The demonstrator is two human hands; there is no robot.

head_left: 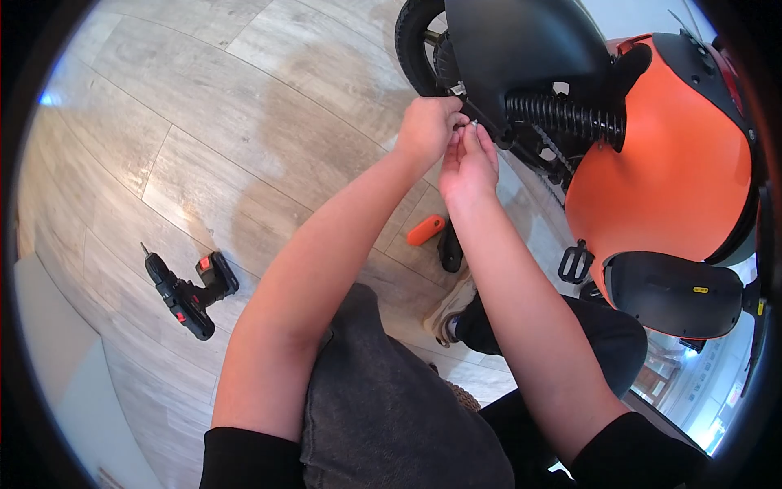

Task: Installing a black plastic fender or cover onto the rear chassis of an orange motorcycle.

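Observation:
My left hand is closed at a black bracket below the rear fender of an orange and black two-wheeler, beside its wheel. My right hand is just below it, thumb and fingertips pinched round a small silver piece, probably a fastener, at the bracket. What my left fingertips hold is partly hidden. A black spring shock and a chain lie just right of my hands.
A cordless drill lies on the wood-look floor at left. An orange piece and a black part lie below my hands, near my shoe. A pedal juts out at right. A pale board is at lower left.

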